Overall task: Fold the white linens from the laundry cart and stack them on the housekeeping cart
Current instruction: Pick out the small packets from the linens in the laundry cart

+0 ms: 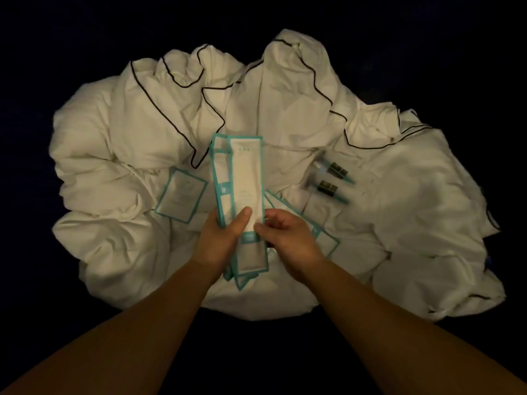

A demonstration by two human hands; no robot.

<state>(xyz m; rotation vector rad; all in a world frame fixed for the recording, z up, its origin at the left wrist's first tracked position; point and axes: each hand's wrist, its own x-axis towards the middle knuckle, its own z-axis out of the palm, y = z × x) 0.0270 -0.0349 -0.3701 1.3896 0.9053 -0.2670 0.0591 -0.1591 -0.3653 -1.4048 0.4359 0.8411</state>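
A big crumpled heap of white linens [285, 104] with thin dark piping fills the middle of the view. Above it I hold a stack of long white cards with teal borders [245, 178]. My left hand [221, 238] grips the stack from the left, thumb across its front. My right hand [288, 238] pinches the stack's lower right edge with thumb and fingers. The cards' lower ends poke out below my hands.
A smaller teal-bordered card [181, 198] lies on the linen to the left. More such cards [325, 240] lie under my right hand. Two small packets with dark blocks and teal tips [332, 179] rest to the right. Everything around the heap is dark.
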